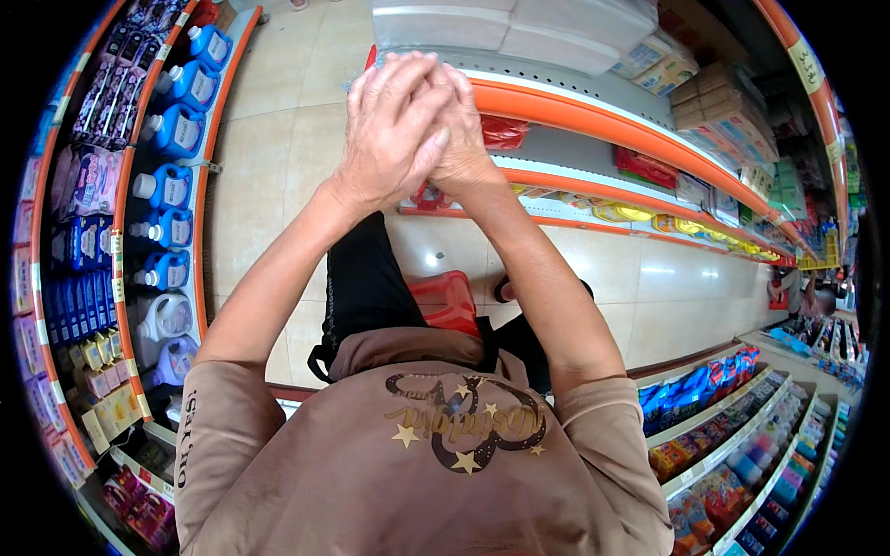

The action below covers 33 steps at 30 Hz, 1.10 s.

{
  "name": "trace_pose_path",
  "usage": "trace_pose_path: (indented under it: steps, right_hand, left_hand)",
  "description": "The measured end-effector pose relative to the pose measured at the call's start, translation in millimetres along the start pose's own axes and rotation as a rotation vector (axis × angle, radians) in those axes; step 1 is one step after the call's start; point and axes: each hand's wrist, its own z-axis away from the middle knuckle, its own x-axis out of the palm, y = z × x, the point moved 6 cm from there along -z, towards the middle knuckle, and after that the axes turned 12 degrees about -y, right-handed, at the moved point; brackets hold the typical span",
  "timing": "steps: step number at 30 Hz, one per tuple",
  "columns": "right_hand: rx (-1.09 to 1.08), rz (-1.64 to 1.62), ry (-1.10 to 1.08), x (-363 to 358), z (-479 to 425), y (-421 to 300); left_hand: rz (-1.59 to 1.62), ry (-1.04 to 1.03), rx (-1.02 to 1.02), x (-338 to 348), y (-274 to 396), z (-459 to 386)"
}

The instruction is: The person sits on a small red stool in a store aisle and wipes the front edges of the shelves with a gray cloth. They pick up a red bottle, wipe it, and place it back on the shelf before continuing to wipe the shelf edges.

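My left hand (pixel 386 132) lies over my right hand (pixel 467 142), and the two are clasped together in front of me. Their fingers overlap, and no object shows in either. The palms and much of the right hand's fingers are hidden. Just beyond and to the right of them runs the orange front edge of a shelf (pixel 556 111). White packs in clear plastic wrap (pixel 570 31) are stacked on that shelf. Below my forearms, a red plastic stool or basket (pixel 448 299) stands on the tiled floor between my legs, partly covered by my clothing.
Blue detergent bottles (pixel 182 132) line the left shelf, with purple packs (pixel 94 177) beside them. Lower right shelves hold yellow-capped bottles (pixel 619 210) and red packs (pixel 646 167). More shelves with blue bags (pixel 688 389) stand behind right. A person (pixel 810 295) is far right.
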Motion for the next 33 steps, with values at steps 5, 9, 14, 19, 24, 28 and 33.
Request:
trace_pose_path:
  steps: [5,9,14,19,24,28,33]
  right_hand:
    - [0.021,0.01,-0.073,-8,24,22]
    - [0.077,0.013,-0.063,-18,58,56]
    - [0.133,0.08,-0.044,-28,89,77]
    - [0.16,0.141,-0.044,-24,83,77]
    - [0.112,0.198,-0.103,-16,53,53]
    - [0.076,0.245,-0.204,-9,26,26]
    - [0.011,-0.031,-0.088,-9,2,2]
  left_hand:
    - [-0.01,0.04,-0.031,33,12,-7]
    - [0.032,0.048,-0.008,57,43,-30]
    - [0.064,0.06,0.049,76,61,-45]
    - [0.043,0.094,0.098,79,57,-40]
    - [0.008,0.106,0.054,58,33,-24]
    - [-0.036,0.118,0.0,40,10,-9]
    - [0.023,0.164,-0.03,20,-10,4]
